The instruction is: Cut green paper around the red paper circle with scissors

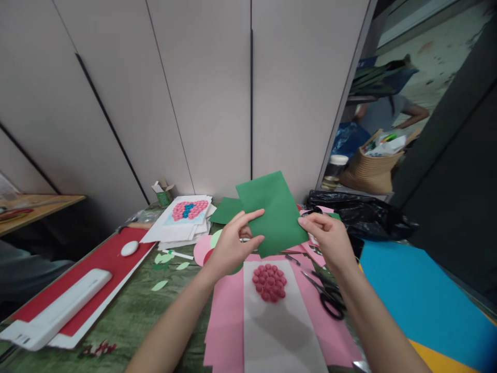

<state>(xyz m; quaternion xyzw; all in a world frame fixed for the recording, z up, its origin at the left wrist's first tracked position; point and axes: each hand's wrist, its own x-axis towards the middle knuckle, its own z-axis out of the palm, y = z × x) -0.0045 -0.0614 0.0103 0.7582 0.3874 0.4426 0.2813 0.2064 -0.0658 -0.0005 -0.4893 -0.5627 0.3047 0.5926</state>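
Note:
A sheet of green paper [274,199] is held up above the work surface, tilted, between both hands. My left hand [233,241] grips its lower left side, thumb and index finger against the sheet. At the right edge, my right hand [329,235] pinches the paper between thumb and fingertips. Below the hands, a white sheet [285,336] lies on pink paper [225,326] and bears a round cluster of dark pink balls [269,283]. Black-handled scissors [330,303] rest beside it, under my right forearm. Another green sheet [225,210] lies behind my left hand.
Left: a red board [130,267], a long white device [66,305], pale green leaf cutouts [159,285] and a picture of pink and blue balls [189,211]. Right: blue paper [419,295], a black plastic bag [361,215], a woven basket [368,171]. A person [382,111] is in the background.

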